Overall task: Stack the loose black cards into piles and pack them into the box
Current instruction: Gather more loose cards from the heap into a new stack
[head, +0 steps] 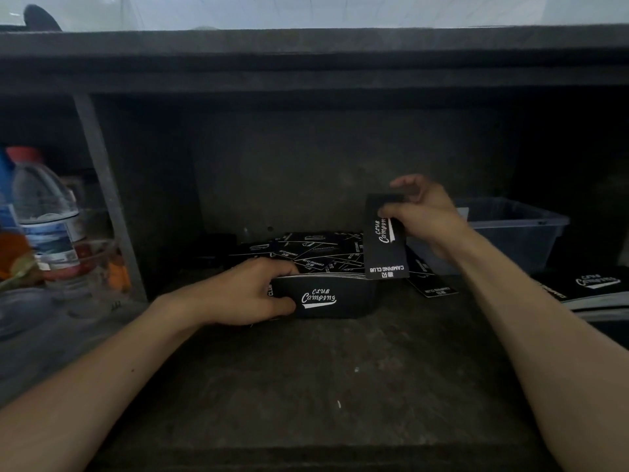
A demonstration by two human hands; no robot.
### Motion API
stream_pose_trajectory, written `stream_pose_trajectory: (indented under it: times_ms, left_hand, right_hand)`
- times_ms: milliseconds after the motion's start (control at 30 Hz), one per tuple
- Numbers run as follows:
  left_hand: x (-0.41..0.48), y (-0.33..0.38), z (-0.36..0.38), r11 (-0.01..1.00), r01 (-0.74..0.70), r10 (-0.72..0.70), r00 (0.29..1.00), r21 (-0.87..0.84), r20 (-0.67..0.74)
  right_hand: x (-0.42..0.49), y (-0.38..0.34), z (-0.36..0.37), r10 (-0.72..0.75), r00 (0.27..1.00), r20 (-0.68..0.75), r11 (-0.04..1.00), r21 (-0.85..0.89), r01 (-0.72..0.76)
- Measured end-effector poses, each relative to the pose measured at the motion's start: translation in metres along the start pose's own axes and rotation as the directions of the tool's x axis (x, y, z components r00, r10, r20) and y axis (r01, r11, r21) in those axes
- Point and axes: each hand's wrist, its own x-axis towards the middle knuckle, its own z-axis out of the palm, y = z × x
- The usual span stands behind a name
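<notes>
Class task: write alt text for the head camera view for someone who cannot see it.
A person's left hand grips a stack of black cards on a dark bench, while the right hand holds one card upright at its right end. Loose cards lie behind.

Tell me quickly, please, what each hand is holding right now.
Left hand: grips the stack of black cards.
Right hand: pinches a single black card, held upright.
</notes>
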Motion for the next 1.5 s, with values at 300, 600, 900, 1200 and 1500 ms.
stream_pose_trajectory:
  times_ms: [300, 600, 900, 1200, 1500]
  left_hand:
    - [0.001, -0.001, 0.002, 0.998, 0.032, -0.027, 0.997, 0.055, -0.073]
    - [0.0, -0.004, 0.0, 0.997, -0.053, 0.053, 0.999, -0.06, -0.013]
    - [0.0, -0.003, -0.002, 0.999, -0.035, 0.036, 0.998, 0.014, -0.054]
    - [0.001, -0.004, 0.0, 0.998, -0.045, 0.048, 0.997, 0.049, -0.064]
    - [0.001, -0.004, 0.001, 0.998, -0.032, 0.035, 0.997, 0.06, -0.063]
  right_hand:
    - [-0.007, -0.007, -0.002, 0.194, 0.972, 0.13, 0.98, 0.022, -0.198]
    - [-0.015, 0.002, -0.003, 0.342, 0.719, 0.605, 0.893, -0.448, -0.047]
    - [0.003, 0.053, 0.024, 0.113, 0.831, 0.545, 0.615, -0.695, 0.373]
    - [-0.004, 0.024, 0.005, 0.121, 0.866, 0.486, 0.602, -0.729, 0.325]
    - [-0.007, 0.034, 0.021, 0.172, 0.765, 0.62, 0.574, -0.695, 0.434]
